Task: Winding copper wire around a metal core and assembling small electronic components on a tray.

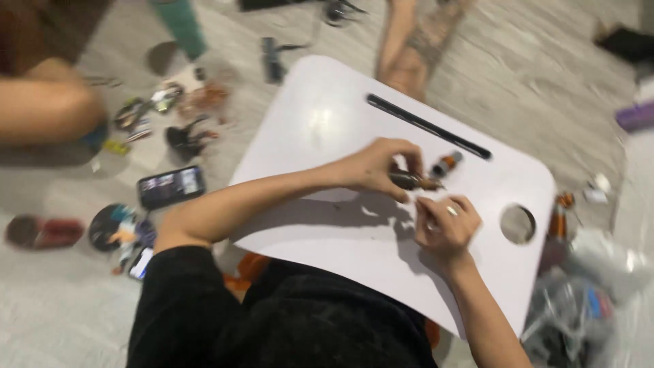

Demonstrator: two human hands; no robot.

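Seen from the head camera, the person's two hands meet over a single white lap counter that has one long dark slot near its far edge and one round hole at its right side. The left hand is curled narrow, its fingers pinched around one small dark brown cylindrical piece held just above the counter's surface. The right hand, wearing one ring, is also curled narrow, its fingertips touching the right end of that same piece; whether it grips anything of its own cannot be told through the blur. Just beyond the hands, one small bottle with an orange band lies tilted on the counter, near the slot and close to the held piece without clearly touching it. On the floor to the left lie one dark phone with a lit screen, one round disc with a cartoon picture, and a loose scatter of small tools too blurred to count. One green cylinder stands at the top left. Another person's bare leg lies beyond the counter, and another's arm enters at the far left.
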